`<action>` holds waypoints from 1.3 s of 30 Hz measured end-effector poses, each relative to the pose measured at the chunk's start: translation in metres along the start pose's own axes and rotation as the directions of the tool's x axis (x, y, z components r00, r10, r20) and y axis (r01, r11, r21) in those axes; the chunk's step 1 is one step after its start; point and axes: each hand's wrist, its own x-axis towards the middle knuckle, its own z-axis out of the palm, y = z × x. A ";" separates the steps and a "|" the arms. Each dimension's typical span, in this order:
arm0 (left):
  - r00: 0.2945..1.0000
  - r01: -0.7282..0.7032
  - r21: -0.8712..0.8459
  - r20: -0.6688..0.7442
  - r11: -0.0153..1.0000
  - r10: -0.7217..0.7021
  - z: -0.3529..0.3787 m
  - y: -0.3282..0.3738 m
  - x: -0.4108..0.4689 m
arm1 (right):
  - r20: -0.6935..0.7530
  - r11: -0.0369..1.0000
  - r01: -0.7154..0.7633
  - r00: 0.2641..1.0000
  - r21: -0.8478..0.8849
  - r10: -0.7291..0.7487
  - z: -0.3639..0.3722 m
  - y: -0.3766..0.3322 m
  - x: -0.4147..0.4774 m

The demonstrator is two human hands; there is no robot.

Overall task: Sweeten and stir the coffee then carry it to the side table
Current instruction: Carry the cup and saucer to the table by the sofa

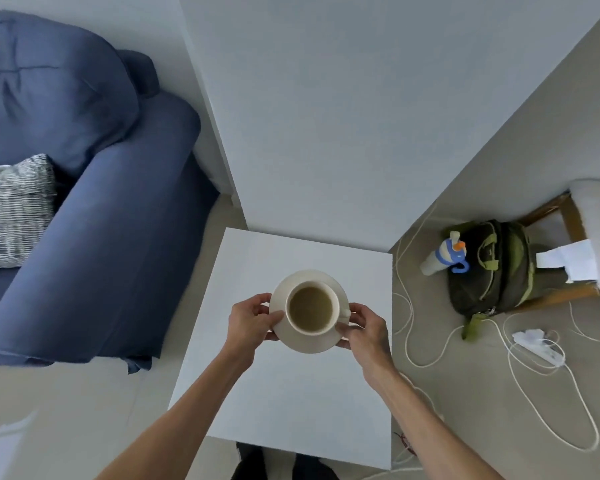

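Note:
A cream cup [311,308] full of milky coffee stands on a matching saucer [305,342]. I hold the saucer from both sides over the white square side table [291,403]. My left hand [250,320] grips the saucer's left rim with thumb on top. My right hand [362,329] grips the right rim beside the cup's handle. I cannot tell whether the saucer rests on the tabletop or hovers just above it. No spoon is in view.
A blue sofa [94,216] with a striped cushion [14,209] stands left of the table. A wall column rises behind it. On the floor to the right lie a green backpack [492,268] with a bottle, white cables [534,403], a power strip and a wooden chair.

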 end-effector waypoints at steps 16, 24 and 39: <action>0.998 0.022 0.019 0.063 1.000 -0.024 0.042 -0.084 0.171 | -0.163 0.994 0.025 0.986 -0.109 -0.043 0.030 0.100 0.152; 1.000 -0.004 0.069 0.010 0.998 0.003 0.044 -0.103 0.226 | -0.144 0.980 0.065 0.985 -0.190 -0.093 0.050 0.119 0.205; 0.995 0.001 0.216 -0.102 0.976 0.021 0.044 -0.096 0.262 | -0.137 0.939 0.058 0.984 -0.340 -0.110 0.071 0.126 0.258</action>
